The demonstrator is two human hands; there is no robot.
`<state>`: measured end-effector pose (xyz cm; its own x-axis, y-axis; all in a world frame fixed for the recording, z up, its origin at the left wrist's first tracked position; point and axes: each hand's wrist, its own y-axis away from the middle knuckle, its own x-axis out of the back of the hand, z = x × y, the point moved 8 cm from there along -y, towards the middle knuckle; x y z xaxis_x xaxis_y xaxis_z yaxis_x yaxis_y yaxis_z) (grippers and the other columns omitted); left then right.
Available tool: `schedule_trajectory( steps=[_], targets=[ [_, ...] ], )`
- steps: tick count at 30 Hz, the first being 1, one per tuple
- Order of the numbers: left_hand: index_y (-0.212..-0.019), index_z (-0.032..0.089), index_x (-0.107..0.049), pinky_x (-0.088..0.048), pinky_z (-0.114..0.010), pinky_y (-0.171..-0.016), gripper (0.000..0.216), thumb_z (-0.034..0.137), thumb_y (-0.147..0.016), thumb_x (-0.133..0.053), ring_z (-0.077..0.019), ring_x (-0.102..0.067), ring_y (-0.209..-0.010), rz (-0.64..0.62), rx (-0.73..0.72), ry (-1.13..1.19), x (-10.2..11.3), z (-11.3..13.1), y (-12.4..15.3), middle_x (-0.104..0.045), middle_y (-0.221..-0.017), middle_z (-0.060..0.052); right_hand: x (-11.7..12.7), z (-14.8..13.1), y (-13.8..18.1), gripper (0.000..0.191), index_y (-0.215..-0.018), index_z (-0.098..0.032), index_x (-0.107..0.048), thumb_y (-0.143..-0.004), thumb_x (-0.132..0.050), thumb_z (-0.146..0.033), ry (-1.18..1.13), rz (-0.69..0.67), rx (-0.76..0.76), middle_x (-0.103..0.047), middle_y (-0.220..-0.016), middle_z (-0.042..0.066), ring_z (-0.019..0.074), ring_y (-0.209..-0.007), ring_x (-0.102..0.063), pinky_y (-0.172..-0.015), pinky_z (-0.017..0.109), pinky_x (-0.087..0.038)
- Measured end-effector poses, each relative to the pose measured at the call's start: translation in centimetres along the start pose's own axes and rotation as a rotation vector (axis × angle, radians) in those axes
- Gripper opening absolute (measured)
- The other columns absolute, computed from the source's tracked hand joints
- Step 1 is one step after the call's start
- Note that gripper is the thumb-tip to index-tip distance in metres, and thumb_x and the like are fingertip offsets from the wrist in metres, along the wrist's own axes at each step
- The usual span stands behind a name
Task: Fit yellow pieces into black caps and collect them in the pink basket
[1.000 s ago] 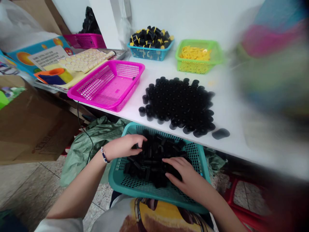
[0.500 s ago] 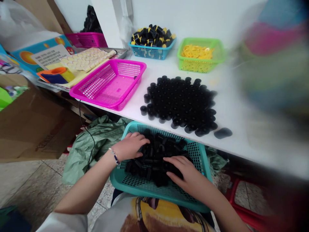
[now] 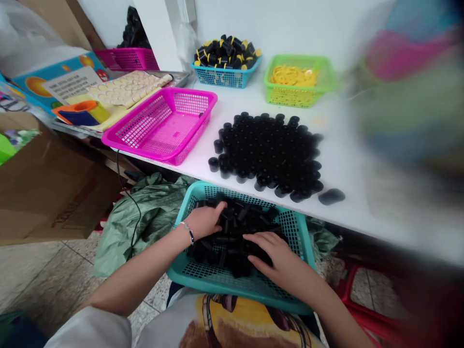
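Left grip (image 3: 205,220) has slid further up the black caps (image 3: 235,241) in the teal basket (image 3: 183,270) — curled, can't tell if it's clamped on any — right grip (image 3: 270,253) lies flat and open on them

Your view is bright and evenly lit, with soft shadows and pale glare on the white tabletop (image 3: 348,217). A multicoloured shape (image 3: 409,92) at far right smears into blur, while the black plastic cylinders (image 3: 232,241) near you look sharp.

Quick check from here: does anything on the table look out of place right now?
One black plastic cylinder lies on its side on the white table, apart from the packed group of upright black cylinders, so it stands out from the rest.
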<state>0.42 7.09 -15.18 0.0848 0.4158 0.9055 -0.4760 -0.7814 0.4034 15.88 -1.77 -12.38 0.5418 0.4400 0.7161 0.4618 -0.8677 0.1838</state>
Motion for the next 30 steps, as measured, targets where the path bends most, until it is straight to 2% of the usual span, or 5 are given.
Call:
schedule_trajectory(
  steps=[8,14,22,26,30],
  targets=[
    [-0.137,0.028,-0.012,-0.05,-0.027,-0.073,0.084,0.015,-0.07,-0.061,-0.0146,-0.06,-0.082,0.106,-0.195,0.673,2.9,-0.6,1.8,-0.057,-0.101,-0.003,0.4,0.4,0.3,0.041,-0.128,-0.03,-0.046,-0.087,-0.048,-0.033,-0.013,0.024,-0.006,-0.055,-0.121,0.004,0.0205,-0.115,-0.044,-0.098,0.039,-0.038],
    [-0.123,0.027,-0.045,-0.041,-0.035,-0.088,0.057,0.009,-0.07,-0.057,-0.0224,-0.05,-0.103,0.146,-0.307,0.206,3.4,0.9,2.2,-0.051,-0.113,-0.006,0.6,0.6,0.1,0.041,-0.128,-0.029,-0.045,-0.088,-0.047,-0.034,0.002,0.02,-0.016,-0.055,-0.121,0.003,0.0199,-0.115,-0.045,-0.098,0.039,-0.038],
    [-0.095,0.021,-0.063,-0.042,-0.035,-0.072,0.018,0.015,-0.082,-0.052,-0.0241,-0.051,-0.092,0.102,-0.451,-0.273,-1.2,4.9,0.3,-0.058,-0.101,-0.006,0.1,0.1,0.1,0.041,-0.128,-0.03,-0.045,-0.087,-0.047,-0.035,0.015,-0.015,-0.013,-0.054,-0.123,0.004,0.0211,-0.116,-0.045,-0.099,0.041,-0.037],
    [-0.088,0.017,-0.064,-0.044,-0.031,-0.067,0.01,0.016,-0.081,-0.056,-0.0217,-0.056,-0.086,0.125,-0.449,-0.263,-0.8,4.9,0.1,-0.06,-0.093,-0.007,0.2,0.0,0.3,0.042,-0.129,-0.029,-0.045,-0.087,-0.046,-0.035,0.002,-0.016,-0.015,-0.054,-0.123,0.005,0.0215,-0.117,-0.045,-0.099,0.04,-0.037],
    [-0.105,0.019,-0.06,-0.048,-0.023,-0.068,0.033,0.033,-0.076,-0.066,-0.0137,-0.06,-0.076,0.204,-0.498,0.13,4.4,3.8,1.9,-0.062,-0.092,-0.003,0.3,0.3,0.6,0.042,-0.129,-0.03,-0.045,-0.088,-0.046,-0.036,-0.017,-0.019,-0.033,-0.053,-0.123,0.004,0.02,-0.117,-0.045,-0.1,0.039,-0.036]
  ],
)
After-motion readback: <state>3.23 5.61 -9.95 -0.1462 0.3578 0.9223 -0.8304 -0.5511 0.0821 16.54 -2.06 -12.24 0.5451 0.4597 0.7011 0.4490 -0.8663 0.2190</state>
